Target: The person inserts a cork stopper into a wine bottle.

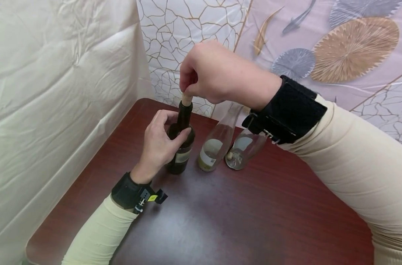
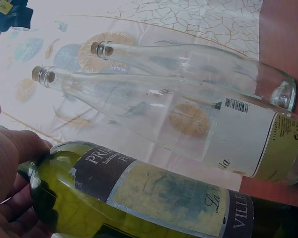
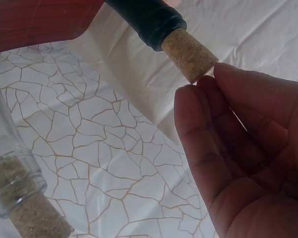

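Note:
A dark green wine bottle (image 1: 177,167) stands upright on the table, its label (image 2: 169,196) facing the left wrist camera. My left hand (image 1: 157,141) grips it around the shoulder and lower neck, thumb on the near side. At the bottle's mouth a tan cork (image 3: 189,54) sits partly inside the dark neck (image 3: 151,22), with a good length sticking out. My right hand (image 1: 214,73) reaches over from the right and pinches the cork's outer end between thumb and fingertips. How deep the cork goes is hidden by the neck.
Two clear glass bottles stand just right of the green one: a labelled bottle (image 1: 217,141) and another clear bottle (image 1: 244,149) partly behind my right wrist. Both have corks in their mouths. The brown table (image 1: 240,221) meets a cream cloth (image 1: 71,92) at left and patterned sheeting (image 1: 194,22) behind.

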A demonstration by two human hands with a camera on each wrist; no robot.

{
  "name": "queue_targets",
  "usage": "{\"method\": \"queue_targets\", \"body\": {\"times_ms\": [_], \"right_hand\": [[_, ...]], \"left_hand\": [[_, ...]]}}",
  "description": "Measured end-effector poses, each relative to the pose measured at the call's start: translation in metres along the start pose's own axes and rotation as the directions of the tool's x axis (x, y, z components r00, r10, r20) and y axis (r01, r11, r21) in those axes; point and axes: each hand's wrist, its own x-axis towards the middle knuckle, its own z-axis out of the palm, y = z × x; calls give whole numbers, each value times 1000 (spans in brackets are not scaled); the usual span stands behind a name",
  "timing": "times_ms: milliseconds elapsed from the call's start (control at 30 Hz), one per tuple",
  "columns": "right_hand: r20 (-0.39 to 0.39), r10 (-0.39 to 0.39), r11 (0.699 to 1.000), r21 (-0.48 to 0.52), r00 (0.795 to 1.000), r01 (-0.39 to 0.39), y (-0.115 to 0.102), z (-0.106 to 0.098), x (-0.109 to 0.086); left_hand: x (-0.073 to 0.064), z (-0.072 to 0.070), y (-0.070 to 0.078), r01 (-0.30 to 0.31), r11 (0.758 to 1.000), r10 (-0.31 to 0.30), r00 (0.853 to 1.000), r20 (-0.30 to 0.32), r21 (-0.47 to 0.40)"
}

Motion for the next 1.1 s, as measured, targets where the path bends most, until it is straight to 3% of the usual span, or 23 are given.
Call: {"method": "queue_targets", "body": {"times_ms": [200,1100], "right_hand": [[-29,-13,999,-34,1000,12,-1,1,0],[-61,-39,999,2,997,39,6,5,-3]], "left_hand": [[0,0,0,-9,1000,9,1000,-7,-2],[0,0,1,-6,1000,6,1000,-5,10]]}}
